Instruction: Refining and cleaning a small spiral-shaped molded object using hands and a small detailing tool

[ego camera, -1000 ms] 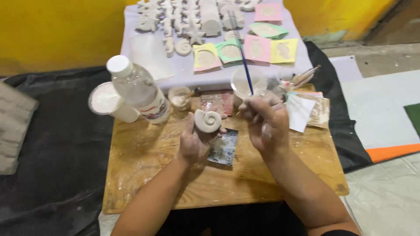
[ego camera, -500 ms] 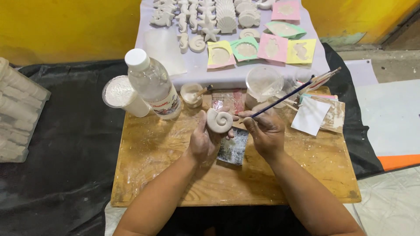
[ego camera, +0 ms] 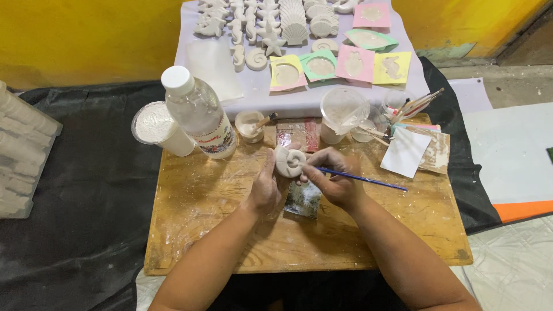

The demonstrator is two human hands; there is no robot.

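Note:
My left hand (ego camera: 266, 189) holds a white plaster spiral shell (ego camera: 289, 161) up over the wooden board (ego camera: 219, 230). My right hand (ego camera: 337, 183) grips a thin blue-handled brush (ego camera: 368, 181), its tip end against the shell and its handle pointing right. A small printed card or tile (ego camera: 303, 200) lies on the board just beneath both hands.
A clear plastic bottle with a white cap (ego camera: 197, 113), a white cup of powder (ego camera: 158, 128), a small pot with a stick (ego camera: 251, 126) and a clear cup (ego camera: 343, 112) stand along the board's far edge. Beyond, plaster sea shapes (ego camera: 271, 29) and coloured moulds (ego camera: 337, 63) lie on a pale sheet. Brushes (ego camera: 415, 103) and paper (ego camera: 406, 152) sit right.
The brush has swung from upright to lying low, handle pointing right. Both hands and the shell have stayed together over the board while the view shifted.

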